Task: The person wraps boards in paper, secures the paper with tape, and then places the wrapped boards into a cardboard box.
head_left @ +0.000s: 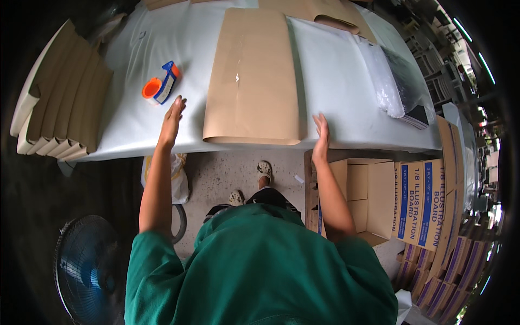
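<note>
A long brown kraft-paper parcel (252, 81) lies on the white-covered table in front of me, with a strip of clear tape shining along its middle. My left hand (171, 122) is held to the left of it, fingers straight and nothing in them. Just beyond that hand rests a tape dispenser (167, 86) in blue with an orange core. On the parcel's other side my right hand (321, 136) is raised edge-on near the table's front edge, fingers stretched out and bare. Both hands appear apart from the paper.
Folded brown paper packs (65, 97) stand in a row at the left. Plastic-wrapped dark sheets (406, 86) lie at the right, brown paper (336, 13) at the back. An open carton (374, 200) stands below on the right, a fan (89, 271) at the lower left.
</note>
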`<state>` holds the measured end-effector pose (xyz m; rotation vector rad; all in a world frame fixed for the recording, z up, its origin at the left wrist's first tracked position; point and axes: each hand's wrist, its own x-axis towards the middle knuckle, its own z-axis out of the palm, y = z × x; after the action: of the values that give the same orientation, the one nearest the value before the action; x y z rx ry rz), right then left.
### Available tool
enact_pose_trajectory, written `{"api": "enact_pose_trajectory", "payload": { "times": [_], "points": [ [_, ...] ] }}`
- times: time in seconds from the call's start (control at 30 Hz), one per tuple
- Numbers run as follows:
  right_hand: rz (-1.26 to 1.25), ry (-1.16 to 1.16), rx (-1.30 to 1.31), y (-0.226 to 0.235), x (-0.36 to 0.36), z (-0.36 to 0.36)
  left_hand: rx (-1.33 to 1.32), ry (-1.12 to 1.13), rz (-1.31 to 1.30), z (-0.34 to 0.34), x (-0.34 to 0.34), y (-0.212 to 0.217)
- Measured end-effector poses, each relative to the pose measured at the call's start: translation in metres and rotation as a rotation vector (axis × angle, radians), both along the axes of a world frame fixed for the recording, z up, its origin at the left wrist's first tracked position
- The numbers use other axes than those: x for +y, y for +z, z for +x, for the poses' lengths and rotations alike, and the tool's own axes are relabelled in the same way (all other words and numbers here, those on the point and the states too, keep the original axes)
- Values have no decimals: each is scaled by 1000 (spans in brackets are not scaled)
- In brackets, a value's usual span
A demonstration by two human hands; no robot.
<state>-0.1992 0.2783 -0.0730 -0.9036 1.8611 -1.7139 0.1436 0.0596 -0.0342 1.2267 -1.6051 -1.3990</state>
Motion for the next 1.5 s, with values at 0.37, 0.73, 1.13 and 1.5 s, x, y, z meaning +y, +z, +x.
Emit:
{"api": "enact_pose_trajectory", "payload": {
  "times": [0.37, 0.73, 1.13, 1.5],
  "points": [
    [92, 209, 20, -30, -36, 27, 24, -112, 74, -62, 40, -57],
    [753, 137, 1039, -41, -105, -29, -759, -151, -458, -95, -34, -61],
    [300, 505, 459, -27, 1, 73, -210, -568, 238, -72, 108, -31],
    [172, 211, -728, -8, -44, 85, 46, -231, 563, -93, 63, -28]
  ]
}}
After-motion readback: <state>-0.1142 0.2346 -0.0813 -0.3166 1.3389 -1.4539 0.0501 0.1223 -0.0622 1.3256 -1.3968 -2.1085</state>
